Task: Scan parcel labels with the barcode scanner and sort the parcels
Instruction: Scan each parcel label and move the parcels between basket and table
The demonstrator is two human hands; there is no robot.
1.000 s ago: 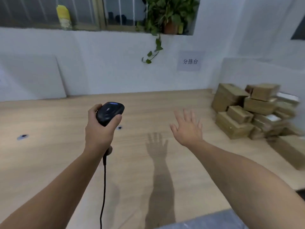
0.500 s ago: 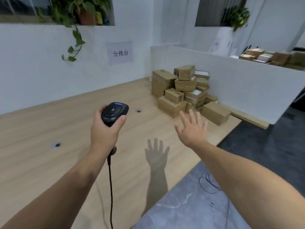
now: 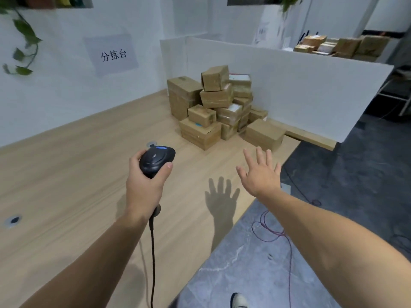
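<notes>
**boxhead:** what's ur feed showing rn? where's the scanner?

**me:** head cam only. My left hand has the barcode scanner. Fingers + thumb are curled round the grip, thumb tip up the right side of the head. It's a black unit w/ a blue bit at the front, nose pointing twd 1 o'clock. The cable drops off the butt straight to 6 o'clock and out of frame. Scanner's held up over the wooden table.

**boxhead:** other hand?

**me:** right hand is wide open, fingers straight + spread, back of hand twd cam, nothing in it. It's at 3 o'clock from the scanner, above the table's edge. Its shadow lies on the wood btwn the two hands.

**boxhead:** parcels?

**me:** pile of parcels is at 12 o'clock from the right hand, well apart from it. They're brown cartons stacked loose in the table's far corner by a white partition. A few show white labels, too small to read. There are more boxes behind the partition at 2 o'clock. The paper sign on the wall at 11 says 分拣台. There's a red wire on the grey floor at 5 o'clock.
</notes>
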